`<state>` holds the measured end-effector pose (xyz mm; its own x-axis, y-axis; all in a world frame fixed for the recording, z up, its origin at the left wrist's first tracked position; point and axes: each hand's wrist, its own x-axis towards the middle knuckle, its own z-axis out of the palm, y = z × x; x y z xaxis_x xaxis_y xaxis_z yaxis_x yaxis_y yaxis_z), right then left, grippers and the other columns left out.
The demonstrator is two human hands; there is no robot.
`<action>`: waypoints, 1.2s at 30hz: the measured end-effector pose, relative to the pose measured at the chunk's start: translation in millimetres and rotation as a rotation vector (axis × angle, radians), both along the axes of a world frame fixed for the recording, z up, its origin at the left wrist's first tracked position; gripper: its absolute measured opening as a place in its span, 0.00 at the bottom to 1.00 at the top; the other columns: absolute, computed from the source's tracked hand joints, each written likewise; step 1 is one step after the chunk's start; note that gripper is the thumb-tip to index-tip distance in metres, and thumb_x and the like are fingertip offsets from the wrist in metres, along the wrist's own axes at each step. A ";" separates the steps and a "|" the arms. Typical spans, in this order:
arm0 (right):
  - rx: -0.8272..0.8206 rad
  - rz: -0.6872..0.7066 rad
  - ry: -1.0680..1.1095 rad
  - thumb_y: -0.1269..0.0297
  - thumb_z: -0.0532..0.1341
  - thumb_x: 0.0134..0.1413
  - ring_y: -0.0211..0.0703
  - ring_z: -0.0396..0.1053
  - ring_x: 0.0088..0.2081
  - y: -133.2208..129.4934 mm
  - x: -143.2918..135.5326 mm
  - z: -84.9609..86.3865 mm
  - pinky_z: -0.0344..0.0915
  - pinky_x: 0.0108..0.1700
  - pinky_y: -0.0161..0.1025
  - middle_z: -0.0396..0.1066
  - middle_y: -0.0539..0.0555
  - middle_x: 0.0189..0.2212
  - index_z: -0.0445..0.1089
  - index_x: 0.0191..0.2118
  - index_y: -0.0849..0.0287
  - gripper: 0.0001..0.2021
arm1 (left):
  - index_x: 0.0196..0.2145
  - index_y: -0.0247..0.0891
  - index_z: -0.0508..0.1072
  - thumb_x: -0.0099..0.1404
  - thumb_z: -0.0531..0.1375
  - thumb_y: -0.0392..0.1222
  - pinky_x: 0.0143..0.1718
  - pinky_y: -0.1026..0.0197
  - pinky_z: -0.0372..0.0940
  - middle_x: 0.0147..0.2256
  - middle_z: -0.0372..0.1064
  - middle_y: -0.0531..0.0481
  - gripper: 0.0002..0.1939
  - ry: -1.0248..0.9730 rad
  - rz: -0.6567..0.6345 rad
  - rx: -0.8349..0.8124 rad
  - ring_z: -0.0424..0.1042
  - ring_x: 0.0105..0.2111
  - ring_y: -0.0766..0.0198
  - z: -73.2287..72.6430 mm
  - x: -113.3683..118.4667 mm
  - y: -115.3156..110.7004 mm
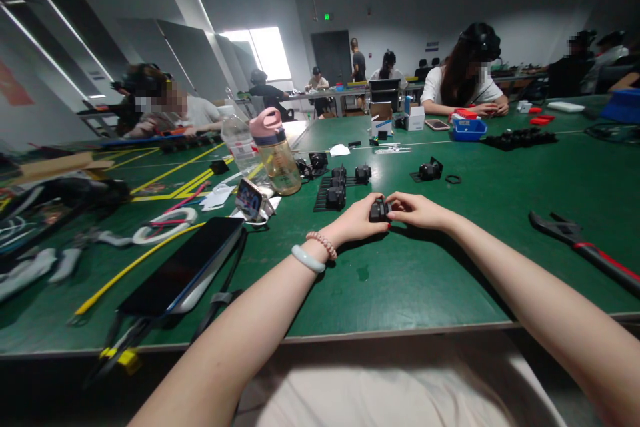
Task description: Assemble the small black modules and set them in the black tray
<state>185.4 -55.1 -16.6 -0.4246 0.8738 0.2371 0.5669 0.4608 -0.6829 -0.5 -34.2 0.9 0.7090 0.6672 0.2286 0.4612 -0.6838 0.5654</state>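
Over the green desk [425, 293], in from its near edge, a small black device [379, 211] sits between the thumb and fingers of the left hand [356, 219]; the fingers of the right hand [419, 209] pinch its right end. Green surface stretches rightward to the red-handled pliers [585, 247].

Pretty neat stack on the left forearm [260, 320]: a dusty-pink beaded bracelet [324, 243], then a chunky, smooth, pale bangle [307, 259] just elbow-side of it. Left hand [359, 220] is also sporting a red thumbnail [389, 227]. Both forearms are bare, and below it's plain cream fabric [375, 380] with some soft creases.
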 end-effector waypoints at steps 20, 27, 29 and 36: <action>0.018 -0.034 -0.045 0.53 0.50 0.47 0.35 0.59 0.28 4.1 -0.7 -1.8 0.55 0.32 0.34 0.65 0.52 0.29 0.64 0.40 0.60 0.19 | 0.46 0.37 0.57 0.46 0.58 0.44 0.38 0.61 0.59 0.38 0.62 0.49 0.28 0.015 0.020 0.003 0.63 0.37 0.62 -0.8 0.2 0.7; 0.011 -0.020 -0.001 0.53 0.53 0.45 0.35 0.59 0.27 2.1 -0.1 -2.3 0.56 0.30 0.34 0.64 0.51 0.28 0.60 0.44 0.61 0.22 | 0.47 0.38 0.57 0.47 0.57 0.43 0.38 0.61 0.59 0.39 0.63 0.49 0.28 0.003 0.006 -0.006 0.64 0.37 0.62 1.0 0.0 -1.5; 0.006 0.002 0.003 0.53 0.54 0.43 0.34 0.58 0.26 0.9 0.2 -1.1 0.56 0.30 0.33 0.64 0.51 0.27 0.59 0.44 0.61 0.22 | 0.47 0.38 0.57 0.47 0.57 0.44 0.38 0.61 0.59 0.39 0.63 0.49 0.28 0.000 0.002 -0.012 0.64 0.37 0.62 1.4 -0.3 -1.8; -0.019 0.055 0.044 0.56 0.57 0.40 0.33 0.57 0.25 1.6 0.0 -2.2 0.55 0.28 0.32 0.62 0.48 0.26 0.56 0.44 0.60 0.23 | 0.47 0.37 0.56 0.47 0.57 0.47 0.39 0.59 0.58 0.40 0.63 0.47 0.30 0.024 0.020 -0.017 0.64 0.37 0.60 2.5 -0.6 -1.4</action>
